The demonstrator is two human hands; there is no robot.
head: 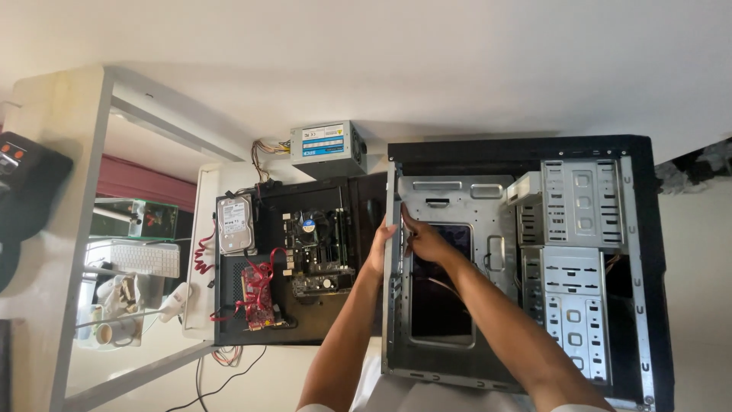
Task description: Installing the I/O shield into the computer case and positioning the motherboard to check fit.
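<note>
Seen from my head camera, my left hand (379,243) gripped the rear edge of the open computer case (526,259) on the surface, while my right hand (424,240) pressed, fingers loosely curled, inside it; a motherboard (316,252) lay just beside.

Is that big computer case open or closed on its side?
Open. The computer case has no side panel, so its bare metal tray and drive cages show. Both hands, left hand and right hand, reach inside.
</note>
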